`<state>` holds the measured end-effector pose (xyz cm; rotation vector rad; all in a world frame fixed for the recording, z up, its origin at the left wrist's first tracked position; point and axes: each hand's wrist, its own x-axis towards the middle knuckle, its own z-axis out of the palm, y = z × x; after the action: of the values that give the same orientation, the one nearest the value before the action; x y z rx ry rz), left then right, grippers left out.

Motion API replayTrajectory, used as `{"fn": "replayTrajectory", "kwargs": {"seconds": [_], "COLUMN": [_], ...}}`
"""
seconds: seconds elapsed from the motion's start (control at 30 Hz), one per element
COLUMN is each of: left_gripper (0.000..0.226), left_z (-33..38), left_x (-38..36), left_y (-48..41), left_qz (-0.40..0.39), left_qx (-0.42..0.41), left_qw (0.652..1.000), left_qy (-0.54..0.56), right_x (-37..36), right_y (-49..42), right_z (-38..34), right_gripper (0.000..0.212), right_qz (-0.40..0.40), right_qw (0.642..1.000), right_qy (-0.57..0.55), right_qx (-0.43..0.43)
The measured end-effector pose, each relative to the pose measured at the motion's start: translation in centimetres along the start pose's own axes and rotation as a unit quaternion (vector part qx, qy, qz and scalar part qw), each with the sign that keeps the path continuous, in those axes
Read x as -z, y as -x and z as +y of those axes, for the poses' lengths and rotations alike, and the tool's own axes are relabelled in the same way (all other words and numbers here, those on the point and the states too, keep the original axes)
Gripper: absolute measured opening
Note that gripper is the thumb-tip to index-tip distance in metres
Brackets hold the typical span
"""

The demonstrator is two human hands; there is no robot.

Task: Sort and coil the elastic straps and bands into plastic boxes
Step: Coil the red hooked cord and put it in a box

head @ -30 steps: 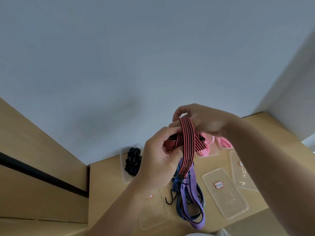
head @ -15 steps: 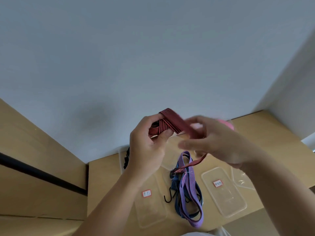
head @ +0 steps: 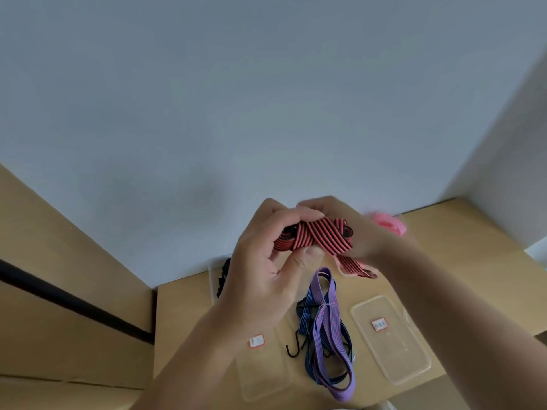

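The person holds both hands together, raised above the tabletop, and between them is the red-and-black striped strap, wound into a thick bundle. The left hand has its fingers curled over the top of the bundle, with the thumb pressed up against its underside. The right hand grips the bundle's other end, though it is blurred and I cannot make out its fingers. A short loose tail of the strap hangs down below the right hand.

Under the hands a purple strap and a blue strap lie tangled together on the tabletop, with a black hook poking out at their left. A clear plastic box with a small label lies just right of them, and another labelled box lies to the left, partly under the left forearm. At the back, a pink band shows behind the right hand.
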<state>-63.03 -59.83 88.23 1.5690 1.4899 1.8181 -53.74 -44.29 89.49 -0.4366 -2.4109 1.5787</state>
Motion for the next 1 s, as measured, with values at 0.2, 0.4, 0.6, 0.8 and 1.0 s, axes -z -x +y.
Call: {"fn": "replayTrajectory", "kwargs": {"seconds": [0.2,0.4,0.6,0.8,1.0], "left_gripper": [0.035,0.031,0.032,0.030,0.026], "left_z": [0.8,2.2,3.2,3.4,3.9], "left_x": [0.4,0.3,0.5,1.0,1.4], "left_y": [-0.5,-1.2,-2.1,-2.4,-2.7], "left_qz": [0.064,0.064,0.026,0.003,-0.036], "left_qx": [0.025,0.063,0.020,0.063,0.194], "left_qw": [0.998,0.994,0.998,0.997,0.979], "left_qy": [0.016,0.064,-0.057,-0.038,0.058], "right_x": [-1.7,0.4,3.1,2.0,1.1], "right_y": [-0.3,2.3,5.1,5.0,4.2], "right_z": [0.1,-2.6,-5.1,-5.7,-5.1], "right_gripper": [0.031,0.027,0.052,0.027,0.014], "right_qz": [-0.068,-0.078,0.018,0.064,0.066], "right_qw": [0.992,0.997,0.991,0.990,0.989], "right_qy": [0.064,-0.009,-0.104,0.075,0.014], "right_qx": [-0.083,0.022,0.083,0.103,0.131]}}
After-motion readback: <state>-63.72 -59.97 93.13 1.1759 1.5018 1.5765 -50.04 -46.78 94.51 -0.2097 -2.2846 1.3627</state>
